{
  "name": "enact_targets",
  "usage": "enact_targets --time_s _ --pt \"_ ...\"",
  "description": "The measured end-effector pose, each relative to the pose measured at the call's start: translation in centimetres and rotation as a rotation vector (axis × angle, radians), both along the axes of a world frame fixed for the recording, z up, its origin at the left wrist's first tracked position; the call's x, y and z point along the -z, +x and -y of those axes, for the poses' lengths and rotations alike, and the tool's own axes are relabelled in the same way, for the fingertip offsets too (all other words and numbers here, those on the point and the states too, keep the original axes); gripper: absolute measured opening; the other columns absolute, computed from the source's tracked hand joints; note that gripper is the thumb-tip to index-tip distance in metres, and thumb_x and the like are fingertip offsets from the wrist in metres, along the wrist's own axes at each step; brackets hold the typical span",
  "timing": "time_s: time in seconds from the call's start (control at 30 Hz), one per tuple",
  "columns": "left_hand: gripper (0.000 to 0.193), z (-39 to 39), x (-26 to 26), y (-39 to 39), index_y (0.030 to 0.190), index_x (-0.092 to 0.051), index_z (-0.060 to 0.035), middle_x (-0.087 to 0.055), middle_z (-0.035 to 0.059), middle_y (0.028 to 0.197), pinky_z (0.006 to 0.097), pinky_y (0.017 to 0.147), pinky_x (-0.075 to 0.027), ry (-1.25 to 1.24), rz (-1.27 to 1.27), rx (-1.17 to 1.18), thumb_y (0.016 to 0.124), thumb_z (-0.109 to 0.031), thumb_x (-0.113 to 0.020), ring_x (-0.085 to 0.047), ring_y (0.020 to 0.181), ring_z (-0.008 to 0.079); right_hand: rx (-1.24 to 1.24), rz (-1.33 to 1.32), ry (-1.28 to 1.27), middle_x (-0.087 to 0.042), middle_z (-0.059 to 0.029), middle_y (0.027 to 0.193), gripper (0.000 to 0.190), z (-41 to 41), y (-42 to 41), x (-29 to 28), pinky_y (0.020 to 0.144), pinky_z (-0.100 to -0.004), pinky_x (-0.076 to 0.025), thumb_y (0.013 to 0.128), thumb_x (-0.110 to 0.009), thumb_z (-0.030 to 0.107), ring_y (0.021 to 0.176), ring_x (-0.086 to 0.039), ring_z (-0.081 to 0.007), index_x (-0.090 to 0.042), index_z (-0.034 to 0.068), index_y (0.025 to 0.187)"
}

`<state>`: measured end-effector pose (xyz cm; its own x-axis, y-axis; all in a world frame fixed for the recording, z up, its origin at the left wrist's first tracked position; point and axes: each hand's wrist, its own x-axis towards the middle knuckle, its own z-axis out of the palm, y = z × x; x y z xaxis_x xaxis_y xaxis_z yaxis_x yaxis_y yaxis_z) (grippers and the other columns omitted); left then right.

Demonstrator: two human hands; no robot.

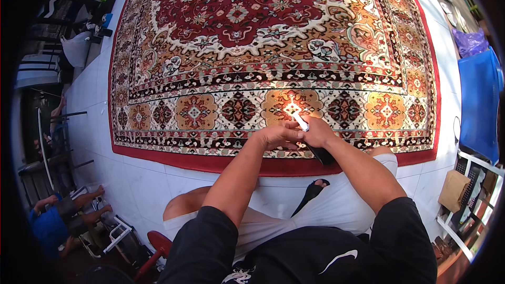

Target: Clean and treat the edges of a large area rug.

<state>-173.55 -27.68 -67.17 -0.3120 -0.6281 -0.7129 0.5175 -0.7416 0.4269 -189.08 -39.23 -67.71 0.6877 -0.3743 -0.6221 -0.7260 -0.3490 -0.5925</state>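
Note:
My right hand (317,131) is closed around a slim tool with a black handle (321,155) and a bright white front part (301,121); its exact kind cannot be told. Beside it, my left hand (280,135) has its fingers partly spread, the tips near or against the tool. Whether it grips anything is unclear. Both hands are over the patterned border of a red, cream and gold floral rug (236,110), and a bright glare lies on the rug just beyond the tool's front end.
White floor tiles surround the rug. At the right stand a blue plastic bin (479,106), a purple plastic bag (470,42) and a white metal rack (457,236) with a brown paper bag (454,191). A red stool (159,241) and a seated person in blue (49,221) are lower left.

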Motion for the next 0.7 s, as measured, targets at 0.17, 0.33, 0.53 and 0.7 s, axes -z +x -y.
enact_targets --time_s 0.17,0.33,0.53,0.7 --pt "0.03 1.2 6.0 12.5 0.114 -0.065 0.0013 -0.073 0.0098 0.096 0.0328 0.069 -0.053 0.139 1.064 -0.548 0.089 -0.015 -0.061 -0.069 0.079 0.0193 -0.142 -0.083 -0.082 -0.069 -0.0184 0.097 0.042 -1.4 -0.9 -0.5 0.086 -0.0465 -0.051 0.078 -0.071 0.034 0.102 -0.062 -0.0371 -0.063 0.009 0.111" --pt "0.024 10.1 3.5 16.6 0.103 -0.072 -0.0118 -0.073 0.0143 0.093 0.043 0.078 -0.053 0.078 1.641 -0.369 0.092 -0.03 -0.06 -0.07 0.086 0.0322 -0.166 -0.088 -0.059 -0.068 -0.0117 0.099 0.035 -2.1 -6.6 -0.8 0.086 -0.0457 -0.051 0.074 -0.069 0.026 0.105 -0.059 -0.0338 -0.066 0.018 0.108" --pt "0.022 14.6 8.4 18.5 0.107 -0.073 -0.0168 -0.066 0.0084 0.104 0.0434 0.084 -0.052 -0.48 1.78 0.303 0.09 -0.025 -0.062 -0.063 0.1 0.0317 -0.21 -0.149 0.033 -0.066 -0.0101 0.094 0.042 -3.5 -7.9 -1.8 0.082 -0.0432 -0.051 0.074 -0.077 0.028 0.105 -0.056 -0.0329 -0.065 0.015 0.112" --pt "0.02 16.5 11.5 18.4 0.105 -0.075 -0.019 -0.065 0.0037 0.097 0.0415 0.084 -0.05 -0.766 1.854 0.495 0.087 -0.022 -0.065 -0.059 0.101 0.0273 -0.036 -0.114 0.132 -0.065 -0.0097 0.097 0.044 -3.9 -7.7 -3.2 0.083 -0.0426 -0.05 0.074 -0.077 0.027 0.103 -0.057 -0.0322 -0.064 0.015 0.114"
